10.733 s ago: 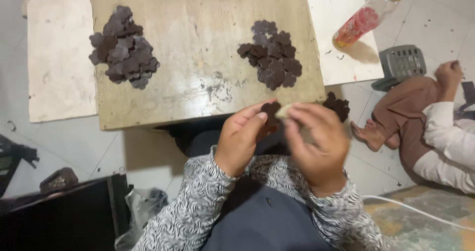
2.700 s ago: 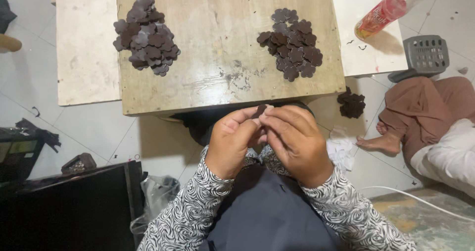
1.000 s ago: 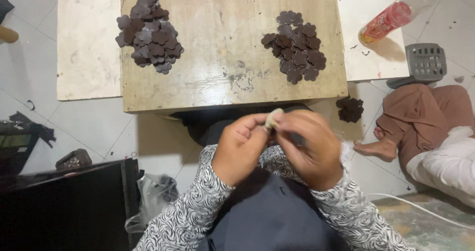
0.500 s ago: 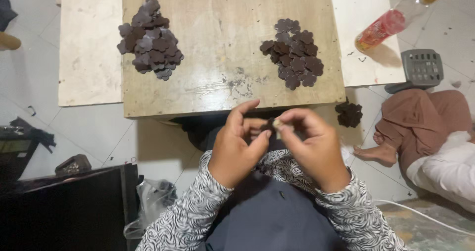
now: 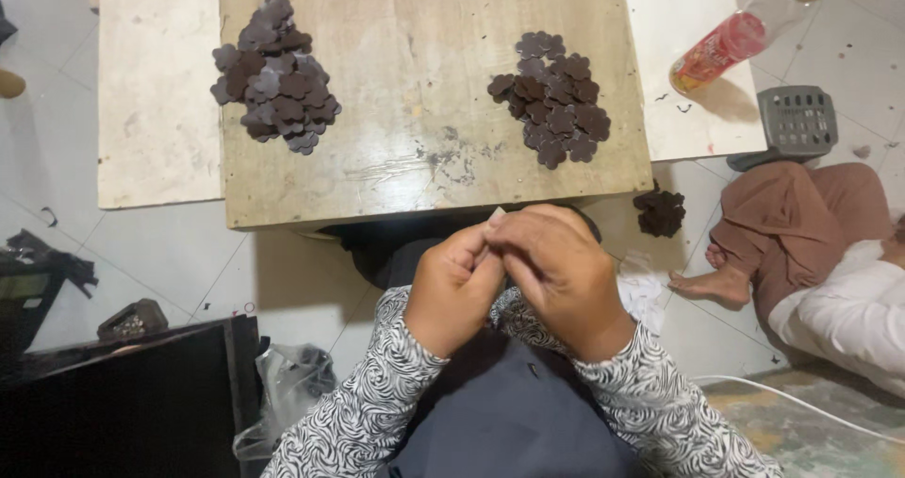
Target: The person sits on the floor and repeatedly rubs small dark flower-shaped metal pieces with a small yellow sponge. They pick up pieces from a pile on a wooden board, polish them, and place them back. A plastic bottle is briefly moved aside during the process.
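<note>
My left hand (image 5: 454, 288) and my right hand (image 5: 560, 271) are pressed together over my lap, just below the near edge of the low wooden table (image 5: 415, 110). Their fingertips pinch a small pale piece (image 5: 496, 218) that barely shows between them; what else they hold is hidden. On the table lie two heaps of dark brown flower-shaped cutouts, the left pile (image 5: 275, 74) and the right pile (image 5: 551, 96).
A small dark heap of cutouts (image 5: 660, 212) lies on the floor by the table's right corner. White boards (image 5: 156, 91) flank the table. A bottle of red liquid (image 5: 731, 42) and a grey calculator (image 5: 799, 122) lie at right. Another person's legs (image 5: 801, 242) rest nearby. A black box (image 5: 123, 403) stands at left.
My hands have closed tighter together, the fingers folding over the small piece. The camera view shifted slightly; the piles on the table stay as they were.
</note>
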